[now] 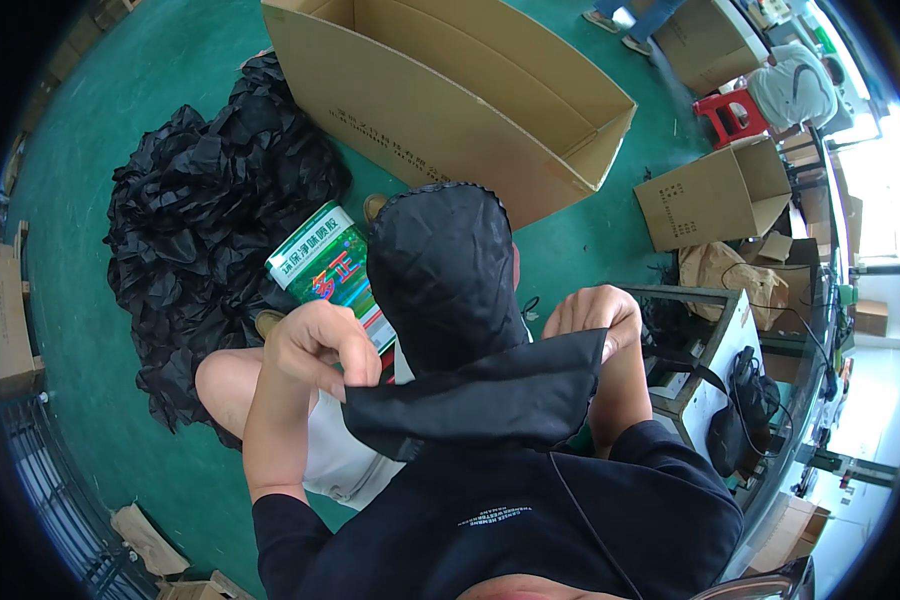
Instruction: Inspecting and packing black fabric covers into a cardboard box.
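Note:
In front of my chest is a piece of black fabric [480, 400], with its near part folded into a wide flap. It runs into a rounded, black cloth-covered form [438, 270] with a gathered edge; what lies under the cloth is hidden. My left hand [322, 345] is closed, pinching the flap's left corner. At the opposite corner my right hand [598, 318] pinches the fabric with bent fingers. A green and white printed tin [310, 255] stands just beyond my left hand, partly covered by the black form.
A large heap of black fabric pieces [185, 230] lies on the green floor at left. Ahead stands a big open cardboard box [400, 120]. Right of me are a grey metal-framed stand [715, 350] and a smaller open carton [705, 205]. A person sits on a red stool [732, 115] far right.

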A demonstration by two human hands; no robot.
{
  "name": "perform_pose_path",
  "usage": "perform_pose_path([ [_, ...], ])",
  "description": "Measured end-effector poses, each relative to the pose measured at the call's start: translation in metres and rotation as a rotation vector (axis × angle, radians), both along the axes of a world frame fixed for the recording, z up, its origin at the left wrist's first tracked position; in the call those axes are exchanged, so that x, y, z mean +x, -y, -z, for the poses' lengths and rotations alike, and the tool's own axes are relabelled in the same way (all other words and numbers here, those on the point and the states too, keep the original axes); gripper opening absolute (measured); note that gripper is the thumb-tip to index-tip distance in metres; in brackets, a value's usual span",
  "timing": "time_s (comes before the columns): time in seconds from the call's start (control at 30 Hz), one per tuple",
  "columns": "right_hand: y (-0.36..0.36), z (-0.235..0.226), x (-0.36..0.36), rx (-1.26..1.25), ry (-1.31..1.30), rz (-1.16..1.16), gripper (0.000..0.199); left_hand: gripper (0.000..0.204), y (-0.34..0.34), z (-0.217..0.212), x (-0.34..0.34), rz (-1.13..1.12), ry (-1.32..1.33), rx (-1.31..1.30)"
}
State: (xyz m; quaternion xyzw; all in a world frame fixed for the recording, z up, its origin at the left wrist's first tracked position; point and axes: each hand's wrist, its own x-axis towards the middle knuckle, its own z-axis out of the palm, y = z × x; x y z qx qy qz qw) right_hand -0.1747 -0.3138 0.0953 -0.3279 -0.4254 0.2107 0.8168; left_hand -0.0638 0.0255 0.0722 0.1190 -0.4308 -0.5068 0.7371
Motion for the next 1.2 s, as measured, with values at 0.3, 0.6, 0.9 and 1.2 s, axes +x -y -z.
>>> perform_pose_path([
  [0.3,0.004,0.003,-0.019,-0.058,-0.413,0.552,0.02,0.043,0.014,0.014,0.008,-0.658,-0.013,0.64],
  [0.6,-0.041,-0.039,-0.016,0.133,-0.29,0.619,0.02,0.022,0.038,0.02,-0.003,-0.678,0.124,0.685],
  [0.9,-0.029,-0.032,-0.016,0.141,-0.201,0.567,0.015,0.022,0.037,0.016,-0.012,-0.454,0.174,0.735],
  [1.2,-0.015,-0.025,-0.017,0.107,-0.175,0.609,0.01,0.025,0.025,0.025,0.003,-0.501,-0.179,0.428],
])
